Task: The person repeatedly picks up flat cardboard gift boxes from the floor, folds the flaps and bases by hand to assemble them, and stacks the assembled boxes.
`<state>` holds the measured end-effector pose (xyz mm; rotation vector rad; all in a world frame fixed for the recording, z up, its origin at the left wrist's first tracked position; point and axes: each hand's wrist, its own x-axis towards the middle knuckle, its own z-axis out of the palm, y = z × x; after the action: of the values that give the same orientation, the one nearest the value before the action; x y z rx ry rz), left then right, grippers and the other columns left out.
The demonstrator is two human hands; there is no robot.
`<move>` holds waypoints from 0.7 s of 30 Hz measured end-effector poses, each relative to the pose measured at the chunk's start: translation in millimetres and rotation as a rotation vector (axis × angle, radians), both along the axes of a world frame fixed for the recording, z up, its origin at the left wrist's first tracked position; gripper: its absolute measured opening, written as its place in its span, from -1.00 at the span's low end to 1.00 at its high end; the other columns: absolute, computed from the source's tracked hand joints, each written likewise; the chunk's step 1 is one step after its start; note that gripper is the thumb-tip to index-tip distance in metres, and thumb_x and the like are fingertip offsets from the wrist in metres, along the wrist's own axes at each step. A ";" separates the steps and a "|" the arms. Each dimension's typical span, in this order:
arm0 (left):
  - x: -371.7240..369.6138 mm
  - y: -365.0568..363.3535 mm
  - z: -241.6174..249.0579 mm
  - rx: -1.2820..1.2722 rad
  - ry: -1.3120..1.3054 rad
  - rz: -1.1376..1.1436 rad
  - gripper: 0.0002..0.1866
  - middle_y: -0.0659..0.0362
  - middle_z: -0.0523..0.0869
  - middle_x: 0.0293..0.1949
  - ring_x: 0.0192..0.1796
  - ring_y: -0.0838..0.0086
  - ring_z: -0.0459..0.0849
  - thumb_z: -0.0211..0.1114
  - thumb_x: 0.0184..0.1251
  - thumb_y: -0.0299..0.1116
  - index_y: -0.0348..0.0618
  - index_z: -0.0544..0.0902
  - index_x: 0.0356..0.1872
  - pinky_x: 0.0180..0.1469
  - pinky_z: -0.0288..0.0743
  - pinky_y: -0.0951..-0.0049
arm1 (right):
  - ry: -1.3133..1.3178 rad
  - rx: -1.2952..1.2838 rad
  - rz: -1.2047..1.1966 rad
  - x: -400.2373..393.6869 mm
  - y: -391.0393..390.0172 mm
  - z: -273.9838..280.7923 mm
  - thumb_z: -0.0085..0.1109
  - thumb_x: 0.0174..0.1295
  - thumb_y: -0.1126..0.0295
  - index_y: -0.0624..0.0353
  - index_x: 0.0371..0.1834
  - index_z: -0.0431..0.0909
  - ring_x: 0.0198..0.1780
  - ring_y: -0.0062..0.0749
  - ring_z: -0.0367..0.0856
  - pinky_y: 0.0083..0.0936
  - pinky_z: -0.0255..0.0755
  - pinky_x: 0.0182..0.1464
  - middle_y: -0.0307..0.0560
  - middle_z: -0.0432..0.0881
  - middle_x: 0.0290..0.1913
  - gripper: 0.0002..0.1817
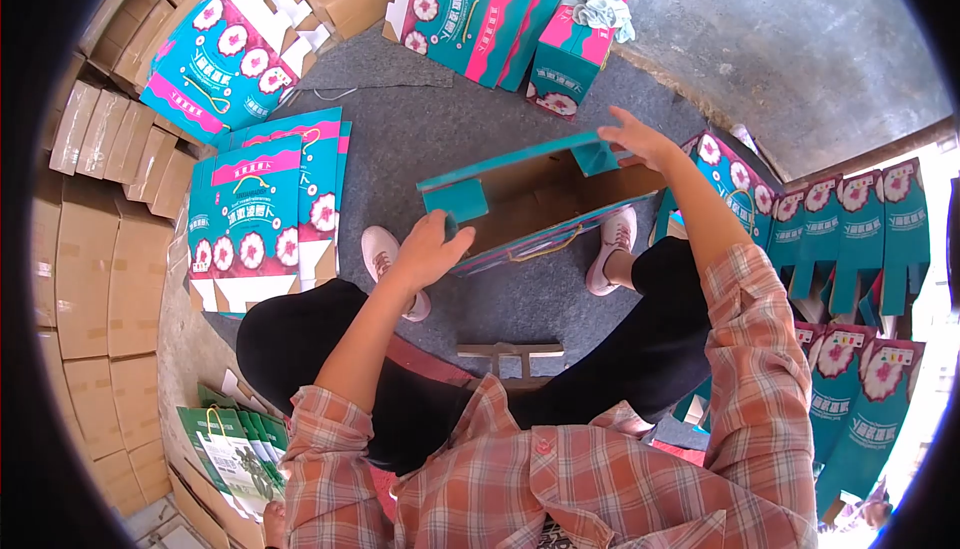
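Note:
An opened teal box (540, 192) with a brown inside is tilted between my two hands, above the dark floor mat. At its left end my left hand (432, 249) has its fingers on the edge beside a small teal flap. My right hand (640, 139) is at the right end, thumb and fingers around the corner near another teal flap. A yellow cord handle (548, 249) shows on the side of the box facing me. The top of the box is open, and I see nothing inside it.
Flat printed cartons (245, 214) are stacked at the left, more (215, 64) behind them. Brown boxes (85, 279) line the left side. A teal box (570, 59) bears a crumpled cloth (600, 11). Teal boxes (860, 219) stand at the right. Green bags (235, 449) lie lower left.

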<state>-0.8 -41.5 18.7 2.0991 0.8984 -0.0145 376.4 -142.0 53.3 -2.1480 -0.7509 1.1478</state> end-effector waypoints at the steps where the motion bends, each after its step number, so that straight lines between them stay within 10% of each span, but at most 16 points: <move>1: -3.9 -0.7 -0.6 -0.053 -0.074 0.061 -0.36 -0.30 0.55 -0.01 0.10 -0.07 0.52 0.08 0.22 0.07 -0.46 0.45 -0.03 0.14 0.37 0.14 | -0.032 -0.022 0.110 3.5 -2.3 -0.6 0.24 0.13 -0.04 -0.02 0.51 -0.08 0.35 -0.05 0.27 -0.08 0.29 0.21 0.15 0.12 0.43 -0.05; 7: -23.5 -2.0 29.2 -0.035 0.146 0.058 -0.51 -0.21 0.66 -0.20 -0.06 -0.02 0.63 0.01 0.23 -0.09 -0.40 0.46 -0.08 0.04 0.41 0.15 | -0.630 -0.086 0.730 5.1 -5.1 -19.0 0.34 0.05 0.07 0.02 0.43 0.15 0.43 -0.04 0.15 -0.18 0.13 0.39 0.14 0.14 0.43 -0.13; 21: -3.4 5.1 -21.5 -0.169 -0.220 0.051 -0.36 -0.23 0.58 -0.01 0.05 -0.01 0.58 0.08 0.33 0.05 -0.26 0.38 0.25 0.09 0.42 0.13 | -1.186 -0.127 0.986 -37.8 9.0 -44.2 0.53 -0.25 0.06 0.18 0.18 0.32 0.06 -0.10 0.52 -0.26 0.50 0.00 -0.01 0.51 0.04 -0.11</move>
<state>-4.2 -36.3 -2.8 1.8785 0.7885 0.1590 338.5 -133.0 9.1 -2.4883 -2.4647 0.0806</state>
